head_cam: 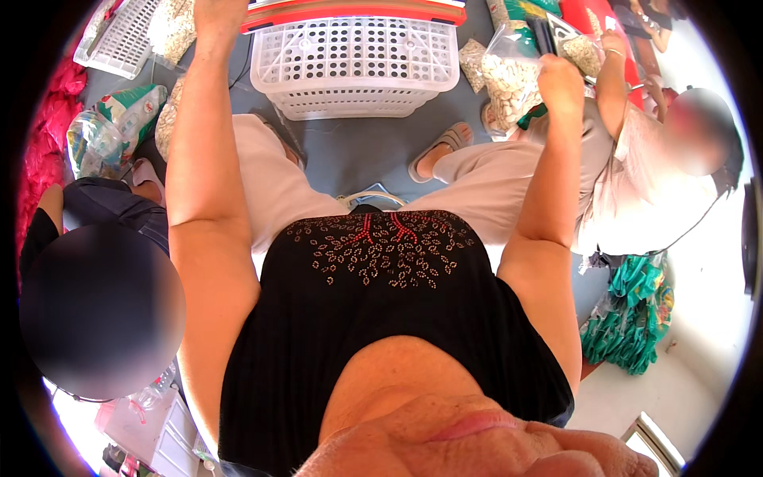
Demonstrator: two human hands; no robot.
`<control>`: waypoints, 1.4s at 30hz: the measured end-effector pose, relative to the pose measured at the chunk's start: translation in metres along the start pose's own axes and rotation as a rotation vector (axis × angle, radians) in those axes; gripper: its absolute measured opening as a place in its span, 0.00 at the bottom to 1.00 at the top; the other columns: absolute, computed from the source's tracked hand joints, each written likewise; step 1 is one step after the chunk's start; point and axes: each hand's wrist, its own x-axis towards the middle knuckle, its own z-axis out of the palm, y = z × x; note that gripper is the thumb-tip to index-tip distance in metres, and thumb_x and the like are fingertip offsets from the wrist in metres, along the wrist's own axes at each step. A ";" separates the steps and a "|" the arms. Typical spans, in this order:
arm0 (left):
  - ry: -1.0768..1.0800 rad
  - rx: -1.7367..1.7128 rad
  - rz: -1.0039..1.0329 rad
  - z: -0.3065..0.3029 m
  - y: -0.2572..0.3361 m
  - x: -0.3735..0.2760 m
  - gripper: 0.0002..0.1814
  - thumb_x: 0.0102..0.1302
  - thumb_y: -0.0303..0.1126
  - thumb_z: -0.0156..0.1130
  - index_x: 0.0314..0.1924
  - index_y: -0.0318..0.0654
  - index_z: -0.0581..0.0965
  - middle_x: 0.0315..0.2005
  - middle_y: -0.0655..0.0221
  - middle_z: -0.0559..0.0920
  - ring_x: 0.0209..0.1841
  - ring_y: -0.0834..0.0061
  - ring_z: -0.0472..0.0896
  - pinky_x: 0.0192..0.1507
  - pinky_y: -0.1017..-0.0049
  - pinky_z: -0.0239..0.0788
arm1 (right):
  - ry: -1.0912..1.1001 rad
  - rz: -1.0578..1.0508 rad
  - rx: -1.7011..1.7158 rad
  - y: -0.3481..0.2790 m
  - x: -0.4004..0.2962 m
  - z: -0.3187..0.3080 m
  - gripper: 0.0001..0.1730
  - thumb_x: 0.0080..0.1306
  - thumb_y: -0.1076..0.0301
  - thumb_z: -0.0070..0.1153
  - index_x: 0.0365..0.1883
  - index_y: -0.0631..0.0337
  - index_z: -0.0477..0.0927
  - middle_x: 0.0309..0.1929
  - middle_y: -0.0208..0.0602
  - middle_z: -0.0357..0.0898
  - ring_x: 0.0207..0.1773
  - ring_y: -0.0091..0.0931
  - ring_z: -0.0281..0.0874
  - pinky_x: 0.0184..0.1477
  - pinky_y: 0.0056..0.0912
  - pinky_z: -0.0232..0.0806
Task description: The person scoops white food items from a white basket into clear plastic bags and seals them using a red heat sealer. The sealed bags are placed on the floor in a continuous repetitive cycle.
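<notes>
My left hand (219, 27) reaches forward at the top edge, beside the left end of a red-rimmed flat object (351, 18) on a white perforated plastic basket (354, 104). Its fingers are cut off by the frame. My right hand (561, 86) has its fingers curled, at the right side of a clear plastic bag (506, 74) of pale, nut-like pieces. Just above it stands a black bar-like object (540, 36); I cannot tell whether the hand grips the bar or the bag.
A co-worker at right has a hand (613, 43) at another filled bag (581, 55). Another person sits close at left, near green-and-white packaging (134, 113) and red plastic bags (50, 131). A second basket (119, 39) lies far left; green packaging (638, 316) hangs right.
</notes>
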 end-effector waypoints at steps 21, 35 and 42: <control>-0.532 -0.226 0.138 0.107 0.021 -0.094 0.08 0.55 0.20 0.62 0.37 0.33 0.77 0.26 0.73 0.77 0.30 0.83 0.74 0.34 0.78 0.69 | 0.155 -0.466 1.214 -0.198 0.014 0.023 0.18 0.59 0.81 0.49 0.49 0.62 0.75 0.37 0.41 0.81 0.42 0.27 0.79 0.44 0.30 0.70; 0.013 -0.209 -0.221 0.083 -0.015 -0.051 0.03 0.61 0.22 0.54 0.31 0.36 0.75 0.21 0.75 0.74 0.23 0.83 0.70 0.28 0.79 0.65 | 0.129 0.234 1.572 -0.137 0.057 0.064 0.17 0.60 0.78 0.54 0.49 0.72 0.75 0.33 0.38 0.81 0.31 0.21 0.76 0.35 0.21 0.68; -0.180 -0.202 -0.278 0.077 0.021 -0.057 0.07 0.62 0.32 0.64 0.37 0.38 0.78 0.32 0.75 0.80 0.37 0.84 0.76 0.42 0.79 0.68 | 0.015 0.275 1.826 -0.141 0.055 0.066 0.07 0.62 0.78 0.52 0.38 0.63 0.80 0.37 0.32 0.79 0.38 0.21 0.74 0.44 0.24 0.67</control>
